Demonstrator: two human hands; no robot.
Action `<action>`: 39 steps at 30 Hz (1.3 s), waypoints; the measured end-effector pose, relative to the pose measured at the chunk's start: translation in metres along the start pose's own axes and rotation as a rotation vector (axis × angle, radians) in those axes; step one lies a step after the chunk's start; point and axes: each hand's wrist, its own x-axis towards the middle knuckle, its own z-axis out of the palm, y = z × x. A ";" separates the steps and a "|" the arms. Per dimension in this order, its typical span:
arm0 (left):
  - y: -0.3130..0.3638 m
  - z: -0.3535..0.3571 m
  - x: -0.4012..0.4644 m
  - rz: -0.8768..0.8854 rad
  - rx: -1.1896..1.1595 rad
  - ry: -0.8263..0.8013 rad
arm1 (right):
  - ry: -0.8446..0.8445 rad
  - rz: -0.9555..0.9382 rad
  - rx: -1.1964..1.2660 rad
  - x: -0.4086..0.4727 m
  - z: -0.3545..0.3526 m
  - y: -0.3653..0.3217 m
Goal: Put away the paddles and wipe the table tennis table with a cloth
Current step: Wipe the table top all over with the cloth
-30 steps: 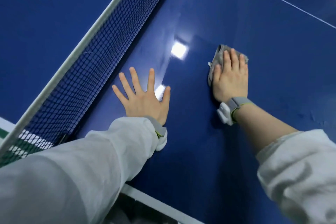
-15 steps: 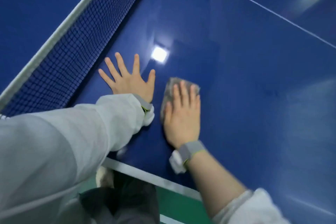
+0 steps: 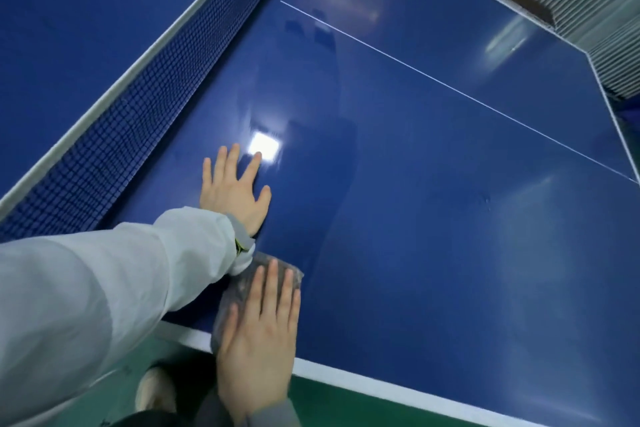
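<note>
Pressing flat with straight fingers, the right hand [image 3: 258, 333] pins the grey cloth [image 3: 242, 288] at the table's [image 3: 450, 253] near white edge; one more pull could drag it off onto the green floor [image 3: 346, 402]. Crumpled and mottled, the cloth lies mostly under the palm. Nearer the net [image 3: 114, 135], the left hand [image 3: 235, 191] rests spread, grasping nothing.
</note>
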 end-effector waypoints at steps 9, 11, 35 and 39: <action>0.042 0.010 0.071 0.098 0.074 0.035 | 0.075 0.046 0.018 0.132 -0.010 0.080; 0.060 0.015 0.103 0.096 0.048 0.074 | 0.068 0.022 0.024 0.179 -0.011 0.096; 0.100 0.040 0.197 -0.073 0.164 0.055 | 0.047 -0.149 0.029 0.515 -0.030 0.145; 0.101 0.042 0.197 -0.067 0.161 0.059 | 0.072 -0.129 0.048 0.480 -0.032 0.145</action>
